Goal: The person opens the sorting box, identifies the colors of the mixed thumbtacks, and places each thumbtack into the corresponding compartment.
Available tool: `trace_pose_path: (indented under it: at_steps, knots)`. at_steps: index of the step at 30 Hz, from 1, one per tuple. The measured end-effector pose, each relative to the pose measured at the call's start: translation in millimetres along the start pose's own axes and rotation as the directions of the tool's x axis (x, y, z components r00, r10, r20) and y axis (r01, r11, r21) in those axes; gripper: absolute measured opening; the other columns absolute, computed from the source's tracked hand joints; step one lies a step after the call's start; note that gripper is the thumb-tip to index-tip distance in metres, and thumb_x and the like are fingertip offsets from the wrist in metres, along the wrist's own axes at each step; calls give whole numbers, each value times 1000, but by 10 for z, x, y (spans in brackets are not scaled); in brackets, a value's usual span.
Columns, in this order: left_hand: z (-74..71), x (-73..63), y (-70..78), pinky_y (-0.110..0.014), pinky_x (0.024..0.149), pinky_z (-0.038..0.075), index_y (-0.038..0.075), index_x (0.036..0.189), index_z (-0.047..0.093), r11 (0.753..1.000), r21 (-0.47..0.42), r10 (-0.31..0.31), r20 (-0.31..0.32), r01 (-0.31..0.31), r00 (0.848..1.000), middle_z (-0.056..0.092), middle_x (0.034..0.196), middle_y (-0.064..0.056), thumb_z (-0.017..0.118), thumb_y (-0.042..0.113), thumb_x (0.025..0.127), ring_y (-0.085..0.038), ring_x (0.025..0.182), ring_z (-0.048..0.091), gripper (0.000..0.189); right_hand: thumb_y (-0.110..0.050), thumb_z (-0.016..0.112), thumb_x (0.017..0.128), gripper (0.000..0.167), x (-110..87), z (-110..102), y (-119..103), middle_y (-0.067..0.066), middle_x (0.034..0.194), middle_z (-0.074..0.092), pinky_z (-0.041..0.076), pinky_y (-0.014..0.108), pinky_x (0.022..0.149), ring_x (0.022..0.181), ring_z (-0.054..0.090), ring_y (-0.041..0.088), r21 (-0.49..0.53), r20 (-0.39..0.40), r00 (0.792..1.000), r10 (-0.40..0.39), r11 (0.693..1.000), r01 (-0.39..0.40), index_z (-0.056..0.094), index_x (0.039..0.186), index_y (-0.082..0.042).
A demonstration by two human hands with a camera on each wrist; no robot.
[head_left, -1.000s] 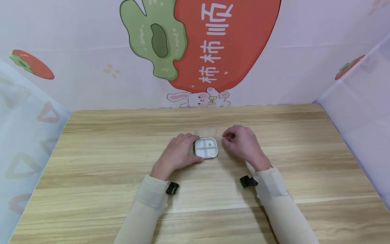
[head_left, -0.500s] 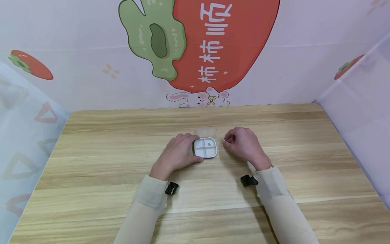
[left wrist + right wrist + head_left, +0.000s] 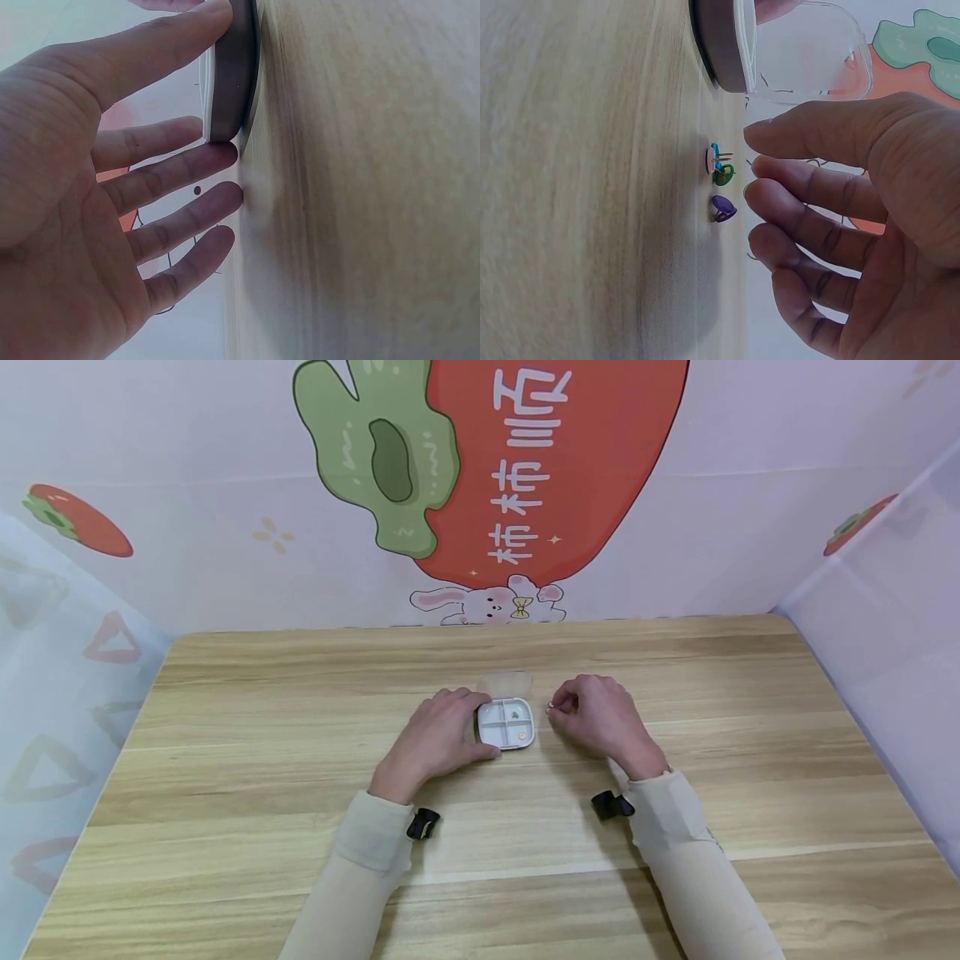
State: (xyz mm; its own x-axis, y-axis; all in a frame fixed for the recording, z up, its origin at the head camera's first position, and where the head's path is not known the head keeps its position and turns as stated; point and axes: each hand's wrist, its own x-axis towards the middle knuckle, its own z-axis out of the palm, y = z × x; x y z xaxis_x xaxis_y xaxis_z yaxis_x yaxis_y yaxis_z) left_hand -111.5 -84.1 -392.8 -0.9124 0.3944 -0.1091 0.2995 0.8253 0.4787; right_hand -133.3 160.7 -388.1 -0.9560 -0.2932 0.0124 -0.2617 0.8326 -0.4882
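A small white case (image 3: 493,714) with a four-way divider lies on the table, its clear lid (image 3: 506,683) tipped back behind it. One right-hand compartment contains a tiny green piece (image 3: 515,715), the other a small pale orange one (image 3: 522,737). My left hand (image 3: 441,735) holds the case between thumb and forefinger at its near and far edges. Close to the case's right side, my right hand (image 3: 596,714) hovers with loosely bent fingers, nothing visible between them. In the right wrist view, pink (image 3: 710,160), green (image 3: 724,175) and purple (image 3: 723,206) discs, some with thin metal pins, lie below its fingertips.
A bit of blue (image 3: 716,148) shows behind the pink disc. The wooden table (image 3: 255,710) ends at a patterned cloth backdrop (image 3: 225,552), and cloth also hangs on both sides. Black wrist mounts (image 3: 423,823) sit at both cuffs.
My right hand has come slightly nearer to me, and a tiny pale piece now shows at its fingertips where a dark one was visible earlier. The left hand and case stay put.
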Motion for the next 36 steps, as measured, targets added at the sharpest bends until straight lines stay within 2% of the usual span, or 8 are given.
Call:
trace_pose_path:
  at_steps: [36]
  knots:
    - [-12, -17, -3, -48, 107, 41, 9, 137, 61, 1000, -1, -2, -7, 2, 1000, 61, 136, -9, 88, 39, 79, -28, 124, 54, 70, -17, 76, 86, 6, -15, 3, -33, -3, 76, 66, 48, 38, 69, 73, 60, 17, 1, 9, 1000, 12, 1000, -12, 76, 86, -11]
